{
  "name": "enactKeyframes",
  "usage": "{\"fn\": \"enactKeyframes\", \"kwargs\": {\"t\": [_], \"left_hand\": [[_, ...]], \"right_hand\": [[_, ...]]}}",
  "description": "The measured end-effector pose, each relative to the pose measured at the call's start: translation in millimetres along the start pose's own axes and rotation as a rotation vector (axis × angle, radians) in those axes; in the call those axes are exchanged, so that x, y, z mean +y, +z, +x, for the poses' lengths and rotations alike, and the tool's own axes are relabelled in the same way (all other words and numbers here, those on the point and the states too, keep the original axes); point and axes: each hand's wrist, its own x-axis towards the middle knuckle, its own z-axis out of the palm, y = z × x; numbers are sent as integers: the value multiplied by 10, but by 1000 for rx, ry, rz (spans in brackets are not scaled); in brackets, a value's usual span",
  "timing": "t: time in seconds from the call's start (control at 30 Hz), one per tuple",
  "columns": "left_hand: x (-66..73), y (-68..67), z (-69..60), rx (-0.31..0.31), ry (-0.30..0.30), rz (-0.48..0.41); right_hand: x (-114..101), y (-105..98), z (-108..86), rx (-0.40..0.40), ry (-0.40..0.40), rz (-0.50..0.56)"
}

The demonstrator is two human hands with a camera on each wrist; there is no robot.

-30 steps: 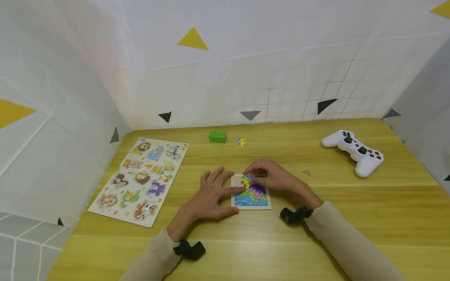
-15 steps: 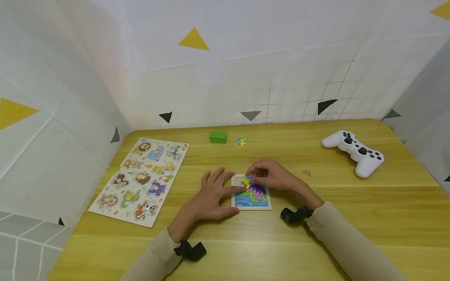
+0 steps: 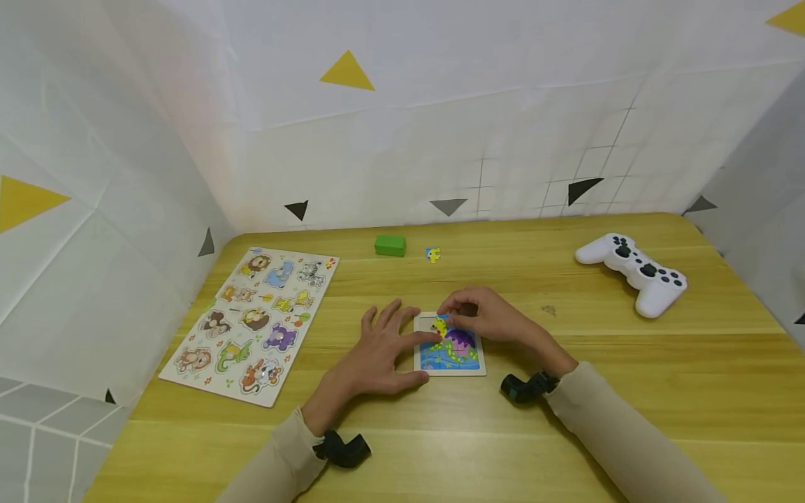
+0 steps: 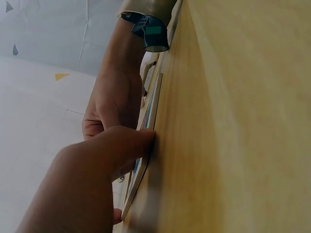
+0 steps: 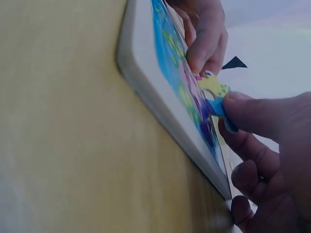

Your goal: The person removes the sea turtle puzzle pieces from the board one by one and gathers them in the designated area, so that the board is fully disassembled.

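Note:
A small framed jigsaw puzzle (image 3: 450,363) lies on the table between both hands, its picture a yellow, purple and blue creature. Between thumb and index finger, my right hand (image 3: 497,318) pinches a yellow-and-blue puzzle piece (image 5: 217,106) at the puzzle's upper part. That piece tilts up from the board in the right wrist view. My left hand (image 3: 380,353) has its fingers spread. Its index fingertip touches the puzzle near the yellow head, and its thumb lies at the frame's lower left corner. Part of the upper puzzle is hidden by the right fingers.
A loose yellow-and-blue puzzle piece (image 3: 432,255) lies beyond the puzzle, beside a green block (image 3: 390,246). On the left is a large animal puzzle board (image 3: 251,321). A white game controller (image 3: 632,272) rests at the right. A white cloth backdrop (image 3: 402,161) stands behind the table.
The right fingers shift very slightly over the upper part of the puzzle, still pinching the piece. My left hand stays almost in the same place.

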Motion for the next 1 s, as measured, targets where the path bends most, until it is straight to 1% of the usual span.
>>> {"fn": "enactKeyframes", "kwargs": {"t": [0.1, 0.23, 0.37, 0.47, 0.57, 0.63, 0.8, 1.0], "left_hand": [[11, -16, 8, -7, -4, -1], [19, -27, 11, 1, 0, -11], [13, -24, 7, 8, 3, -28], [5, -15, 4, 11, 4, -36], [-3, -4, 3, 9, 1, -44], [-5, 2, 1, 11, 0, -49], [-3, 3, -8, 20, 7, -63], [-6, 10, -6, 19, 5, -64]], "right_hand": [[-15, -6, -1, 25, -4, -17], [-29, -30, -8, 59, -14, -34], [-23, -49, -12, 64, -6, -16], [-12, -55, -10, 71, 20, -11], [4, -66, -11, 94, 52, -17], [20, -79, -16, 120, 83, -21], [68, -152, -29, 201, 152, 7], [225, -292, 46, 290, 206, -1]]}}
